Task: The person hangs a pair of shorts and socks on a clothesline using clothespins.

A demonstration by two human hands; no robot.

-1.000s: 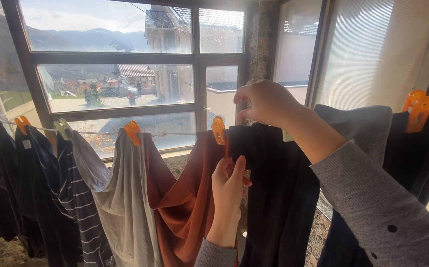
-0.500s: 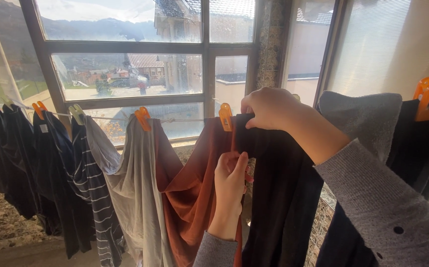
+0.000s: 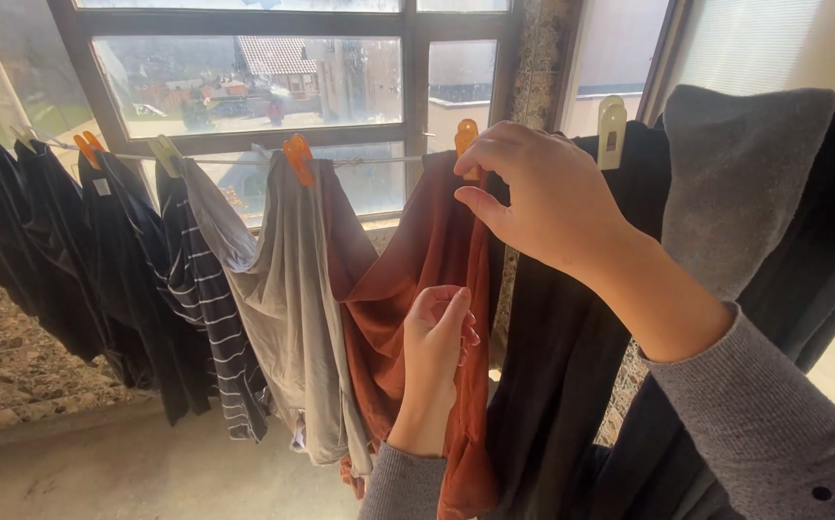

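A clothesline [image 3: 379, 159] runs across a window with several garments pegged on it. My right hand [image 3: 533, 193] hovers in front of the line with its fingers apart and nothing in it, just right of an orange peg [image 3: 466, 133]. That peg holds a rust-coloured garment [image 3: 408, 241]. Lower down, my left hand [image 3: 437, 356] is closed on a fold at this garment's right edge. A black garment [image 3: 552, 366] hangs directly to the right, under a pale peg [image 3: 611, 120]. Both my sleeves are grey.
Left of the rust cloth hang a beige-grey garment [image 3: 292, 318] under an orange peg [image 3: 296, 154], a striped one [image 3: 206, 308] and dark ones [image 3: 42, 241]. A grey garment [image 3: 745, 173] hangs at the right. Behind is the window [image 3: 244, 87]; below, a stone ledge [image 3: 13, 366] and floor [image 3: 148, 472].
My right hand has let go of the top of the black garment and drawn back from the line with its fingers spread. The view has tilted down. My left hand keeps its hold.
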